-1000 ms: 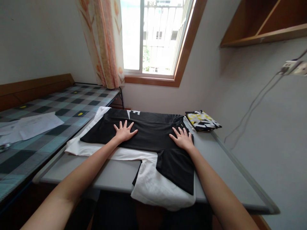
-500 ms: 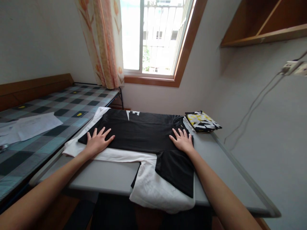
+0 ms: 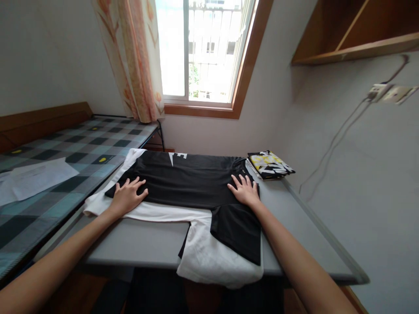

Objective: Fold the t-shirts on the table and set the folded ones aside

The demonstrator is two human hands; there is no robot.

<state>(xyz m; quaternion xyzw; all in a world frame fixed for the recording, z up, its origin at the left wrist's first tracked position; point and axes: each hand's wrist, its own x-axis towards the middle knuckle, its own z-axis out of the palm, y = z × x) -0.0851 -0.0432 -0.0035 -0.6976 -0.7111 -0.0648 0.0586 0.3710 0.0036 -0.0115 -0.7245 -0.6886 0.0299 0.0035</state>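
A black T-shirt (image 3: 186,183) with white lettering along its far edge lies folded over lengthwise, its sleeve pointing toward me. Beneath it spreads a white T-shirt (image 3: 209,257), showing along the left and near sides; its sleeve hangs over the table's front edge. My left hand (image 3: 128,195) rests on the black shirt's hem end at the left, fingers spread. On the collar end at the right lies my right hand (image 3: 244,189), palm down with its fingers apart. Neither hand grips the cloth.
Both shirts lie on a grey table (image 3: 140,244). A folded black, white and yellow garment (image 3: 271,165) sits at its far right. Left stands a bed with a checked mattress (image 3: 108,139) and papers (image 3: 39,179) on it. A cable (image 3: 334,139) hangs along the right wall.
The view has turned slightly to the right. My left hand's fingers have drawn in a little on the black T-shirt; my right hand keeps its place near the collar.
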